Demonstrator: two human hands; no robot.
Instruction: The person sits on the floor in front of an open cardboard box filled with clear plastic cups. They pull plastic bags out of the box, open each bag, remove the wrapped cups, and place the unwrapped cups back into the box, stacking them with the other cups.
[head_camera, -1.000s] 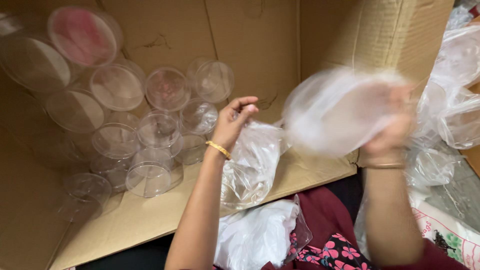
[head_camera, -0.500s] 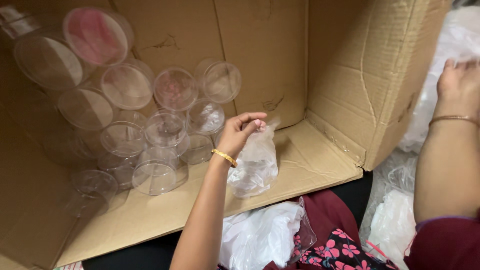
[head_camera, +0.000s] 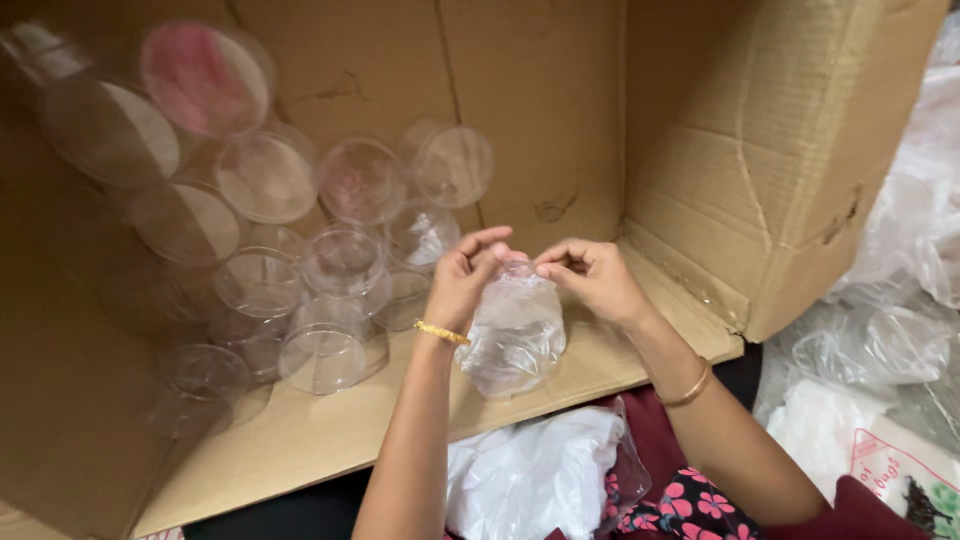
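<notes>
Two hands, left hand (head_camera: 462, 278) and right hand (head_camera: 592, 278), are pinched on a clear plastic bag (head_camera: 514, 335), its mouth being worked near stacked cups (head_camera: 330, 300).

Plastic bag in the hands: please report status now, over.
Left hand and right hand both pinch the top of the clear plastic bag. Bag hangs over the cardboard box floor. Clear plastic cups stacked to the left, apart from it.

Blurred clear containers (head_camera: 150, 160), far left
</notes>
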